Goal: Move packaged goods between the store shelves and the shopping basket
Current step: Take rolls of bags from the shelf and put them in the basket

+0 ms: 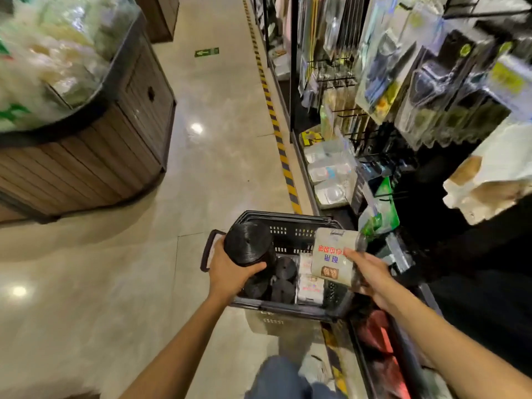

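A black shopping basket [288, 223] stands on the floor beside the shelves. My left hand [230, 269] grips a black roll [249, 244] over the basket's left side. My right hand [367, 272] holds a grey packet with red and blue print [332, 254] above the basket's right side. Inside the basket lie more black rolls [283, 279] and white packets [309, 285].
Store shelves [403, 96] with hanging packaged goods fill the right side; lower shelves hold clear containers [328, 171]. A wooden display stand [95, 145] piled with bagged goods stands at the left. A yellow-black striped line [280, 142] runs along the shelf base on the tiled aisle floor.
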Demonstrator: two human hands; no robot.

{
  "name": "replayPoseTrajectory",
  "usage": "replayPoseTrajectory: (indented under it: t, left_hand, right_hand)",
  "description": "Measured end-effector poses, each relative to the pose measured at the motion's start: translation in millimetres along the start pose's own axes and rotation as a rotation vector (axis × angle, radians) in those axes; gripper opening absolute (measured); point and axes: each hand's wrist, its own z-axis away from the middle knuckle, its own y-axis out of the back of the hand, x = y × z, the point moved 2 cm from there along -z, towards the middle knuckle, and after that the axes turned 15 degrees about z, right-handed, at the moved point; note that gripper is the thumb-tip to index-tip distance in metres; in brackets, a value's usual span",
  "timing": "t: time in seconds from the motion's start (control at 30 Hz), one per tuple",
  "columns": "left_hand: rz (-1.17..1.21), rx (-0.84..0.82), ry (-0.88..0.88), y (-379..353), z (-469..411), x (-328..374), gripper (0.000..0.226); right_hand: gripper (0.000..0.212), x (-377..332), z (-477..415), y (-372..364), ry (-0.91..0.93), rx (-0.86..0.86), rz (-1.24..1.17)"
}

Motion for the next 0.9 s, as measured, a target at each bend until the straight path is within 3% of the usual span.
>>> replayPoseTrajectory:
  t: [0.3,0.67,0.9]
  left_hand:
    - [-0.116,-0.12,0.209,-41.6,-113.9,-86.2,0.111]
    - [-0.188,-0.062,0.272,-92.8,-259.0,-257.6,0.107]
    - [-0.164,-0.148,0.327,-126.2,-302.5,-378.2,0.114]
  right_hand:
    - [0.03,-6.8,-140.0,-39.4,-0.227,0.003,0.044]
    - [0.016,72.9,-328.6,-83.1,-0.395,-0.013,0.247]
    - [0.033,134.9,-404.3,-95.4,-0.32,-0.049,0.573]
